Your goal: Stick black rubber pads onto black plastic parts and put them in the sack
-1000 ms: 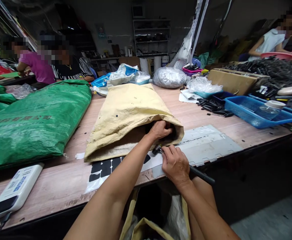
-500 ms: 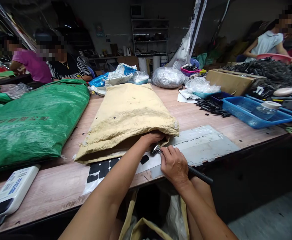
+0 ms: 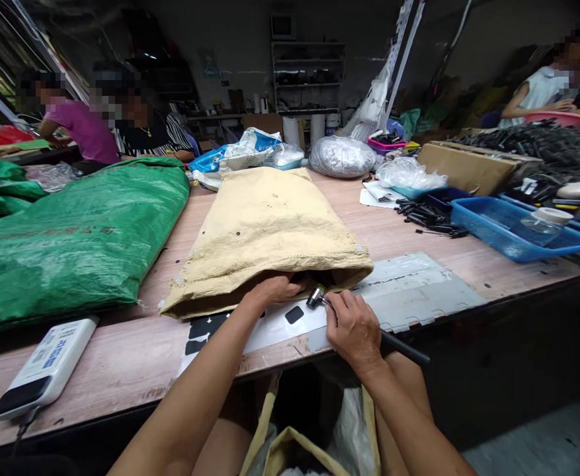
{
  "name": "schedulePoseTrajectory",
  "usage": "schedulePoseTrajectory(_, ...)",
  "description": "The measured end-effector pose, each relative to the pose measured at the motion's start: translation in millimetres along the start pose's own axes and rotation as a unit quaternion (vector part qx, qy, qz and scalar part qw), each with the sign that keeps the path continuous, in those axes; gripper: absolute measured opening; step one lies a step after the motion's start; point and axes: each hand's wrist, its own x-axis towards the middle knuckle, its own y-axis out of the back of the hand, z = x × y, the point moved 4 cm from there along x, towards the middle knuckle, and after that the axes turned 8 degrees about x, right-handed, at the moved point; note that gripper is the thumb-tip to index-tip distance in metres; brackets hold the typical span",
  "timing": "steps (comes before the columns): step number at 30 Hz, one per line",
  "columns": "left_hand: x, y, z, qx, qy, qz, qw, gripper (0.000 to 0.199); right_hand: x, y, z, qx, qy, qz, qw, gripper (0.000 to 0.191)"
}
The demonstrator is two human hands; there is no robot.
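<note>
A yellow woven sack [image 3: 270, 225] lies on the wooden table, its dark mouth facing me. My left hand [image 3: 277, 289] reaches partly into that mouth; its fingertips are hidden inside. My right hand [image 3: 354, 327] is closed around a small hammer, whose metal head [image 3: 315, 297] sits at the right of the opening and whose black handle [image 3: 403, 347] sticks out behind the hand. Below the sack mouth, a white sheet [image 3: 270, 332] carries black rounded pieces, one black piece [image 3: 294, 315] lying apart near the hammer head. A grey plate [image 3: 418, 291] lies to the right.
A green sack [image 3: 81, 244] and a white power bank [image 3: 46, 370] are on the left. At right are a blue tray [image 3: 512, 231] with a jar, black parts [image 3: 428, 217] and a cardboard box [image 3: 468, 165]. An open bag [image 3: 369, 430] hangs below the edge. People sit beyond.
The view has shifted, so the table appears further right. My left hand has drawn back leftward at the sack mouth, showing more of its back. My right hand still holds the hammer.
</note>
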Motion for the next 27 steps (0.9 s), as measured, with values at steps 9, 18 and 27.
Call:
schedulePoseTrajectory(9, -44, 20.5, 5, 0.090, -0.082, 0.050, 0.991, 0.052, -2, -2, 3, 0.009, 0.012, 0.007, 1.000, 0.018)
schedulePoseTrajectory(18, -6, 60.9, 13, -0.068, -0.080, 0.227, 0.968, 0.036, -3, -1, 2, 0.023, 0.017, 0.010, 1.000, 0.019)
schedulePoseTrajectory(27, 55, 42.3, -27, -0.265, 0.116, 0.130, 0.948, 0.046, -2, -1, 2, 0.020, 0.023, 0.011, 0.999, 0.018)
